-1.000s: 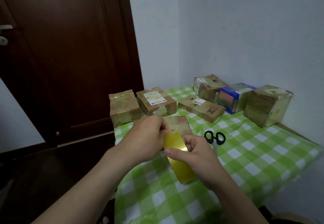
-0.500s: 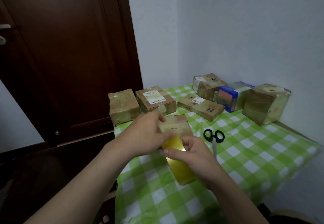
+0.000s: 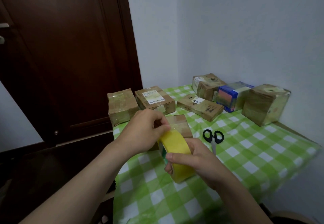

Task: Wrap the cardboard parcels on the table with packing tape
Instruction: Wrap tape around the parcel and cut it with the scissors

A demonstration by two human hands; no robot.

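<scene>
The right hand grips the yellow packing tape roll above the checked tablecloth, the left hand pinching its top edge, just before a small cardboard parcel.

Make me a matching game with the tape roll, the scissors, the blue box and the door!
Things:
1 tape roll
2 scissors
3 blue box
4 door

Matches:
A dark brown
B yellow, held in the right hand
C black handles, lying on the checked cloth
D between two cardboard parcels

Pairs: 1-B, 2-C, 3-D, 4-A
</scene>
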